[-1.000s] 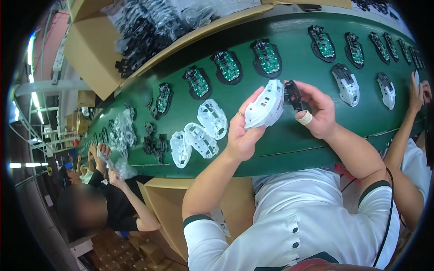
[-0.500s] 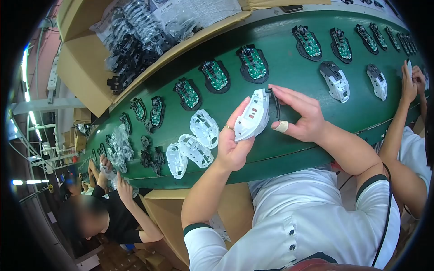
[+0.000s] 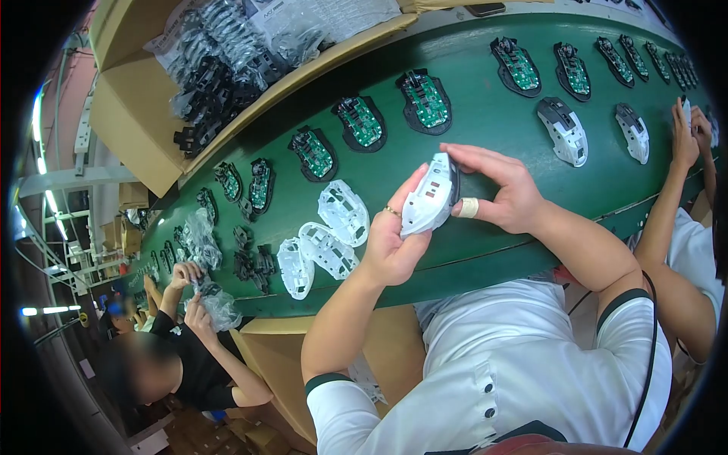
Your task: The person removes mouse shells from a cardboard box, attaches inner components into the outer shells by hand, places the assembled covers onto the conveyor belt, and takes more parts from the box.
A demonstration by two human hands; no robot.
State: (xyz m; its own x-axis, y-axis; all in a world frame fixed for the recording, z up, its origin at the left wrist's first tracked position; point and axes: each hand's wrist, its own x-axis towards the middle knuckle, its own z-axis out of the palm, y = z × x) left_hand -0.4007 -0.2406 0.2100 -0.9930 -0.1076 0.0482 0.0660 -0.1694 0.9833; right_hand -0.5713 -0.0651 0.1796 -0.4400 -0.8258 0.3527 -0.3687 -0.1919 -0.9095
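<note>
Grasped white shell (image 3: 428, 200) in both hands (image 3: 393, 249) (image 3: 506, 193), toward near edge of tabletop (image 3: 485, 246); made out black part (image 3: 455, 182) only edge-on.

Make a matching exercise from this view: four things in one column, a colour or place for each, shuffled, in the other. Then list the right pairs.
1. Tabletop
2. Finger wrap
3. Three loose computer-mouse shells
4. Held computer-mouse shell

A. On the thumb of the right hand
B. Gripped in the left hand
C. Green
D. Lying together on the table

Pairs: 1-C, 2-A, 3-D, 4-B
</note>
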